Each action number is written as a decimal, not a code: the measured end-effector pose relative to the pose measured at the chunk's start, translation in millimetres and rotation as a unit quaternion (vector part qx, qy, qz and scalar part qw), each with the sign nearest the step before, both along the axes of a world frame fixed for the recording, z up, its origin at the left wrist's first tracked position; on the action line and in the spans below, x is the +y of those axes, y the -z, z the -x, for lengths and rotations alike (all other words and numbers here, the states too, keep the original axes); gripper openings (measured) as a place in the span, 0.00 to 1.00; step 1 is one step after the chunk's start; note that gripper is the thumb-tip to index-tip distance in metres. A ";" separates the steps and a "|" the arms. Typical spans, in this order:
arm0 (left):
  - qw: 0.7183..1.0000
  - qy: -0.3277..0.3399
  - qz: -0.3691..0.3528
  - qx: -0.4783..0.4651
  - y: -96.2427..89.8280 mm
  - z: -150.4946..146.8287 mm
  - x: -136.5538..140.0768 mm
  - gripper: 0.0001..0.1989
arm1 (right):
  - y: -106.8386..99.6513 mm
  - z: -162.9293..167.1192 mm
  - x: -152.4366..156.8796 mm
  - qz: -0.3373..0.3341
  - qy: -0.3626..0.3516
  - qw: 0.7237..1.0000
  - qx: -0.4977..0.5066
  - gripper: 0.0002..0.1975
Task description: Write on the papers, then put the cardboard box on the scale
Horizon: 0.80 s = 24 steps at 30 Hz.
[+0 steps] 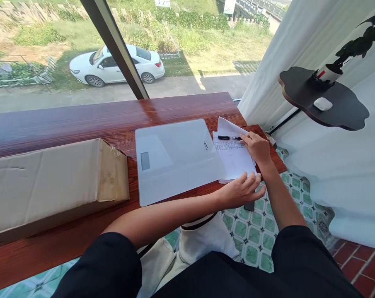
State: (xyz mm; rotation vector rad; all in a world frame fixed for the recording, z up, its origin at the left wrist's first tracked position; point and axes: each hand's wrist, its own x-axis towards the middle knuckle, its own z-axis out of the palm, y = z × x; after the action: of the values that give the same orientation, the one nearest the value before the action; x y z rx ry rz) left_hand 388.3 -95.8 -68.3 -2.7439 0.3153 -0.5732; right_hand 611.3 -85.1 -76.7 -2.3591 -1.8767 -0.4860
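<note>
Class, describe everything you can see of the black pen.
The pen is slim, black and looks like plastic. It lies flat, roughly left to right, on the top sheet of the papers near the table's right end. The right hand's fingers touch its right end.

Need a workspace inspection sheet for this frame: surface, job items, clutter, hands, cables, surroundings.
Surface: reddish wooden counter along a window, glossy.
Job's things: stack of papers at the counter's right end; black pen lying on the papers.
Clutter: white flat scale beside the papers; cardboard box at left.
Grippers: left hand on the papers' near edge; right hand on the papers, fingertips at the pen.
Cables: nothing seen.
Surroundings: white car outside; white curtain; dark shelf with plant; green tiled floor.
</note>
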 end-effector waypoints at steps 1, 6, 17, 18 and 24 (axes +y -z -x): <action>1.000 -0.003 0.005 0.001 2.3 0.4 -0.5 0.22 | 0.9 -0.6 0.0 -0.002 0.000 1.000 -0.001 0.18; 0.999 -0.010 0.040 0.005 7.9 1.1 -1.6 0.23 | -0.3 1.0 1.1 -0.002 0.019 1.000 0.018 0.15; 0.997 -0.028 0.078 0.003 8.6 -2.3 -2.6 0.23 | 0.6 7.6 -6.4 -0.199 0.045 0.975 0.085 0.18; 0.997 -0.028 0.079 0.000 9.8 -2.8 -2.7 0.23 | 2.0 8.4 -7.3 -0.218 0.048 0.970 0.092 0.16; 0.995 -0.025 0.093 0.012 13.5 -4.1 -3.5 0.24 | -1.8 12.9 -10.6 -0.264 -0.003 0.937 0.228 0.07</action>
State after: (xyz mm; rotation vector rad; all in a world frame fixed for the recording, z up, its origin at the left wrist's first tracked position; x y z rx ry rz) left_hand 392.4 -99.3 -81.9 -2.9313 0.2089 -0.5831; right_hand 598.4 -95.7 -74.9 -1.9012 -1.3382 -0.3433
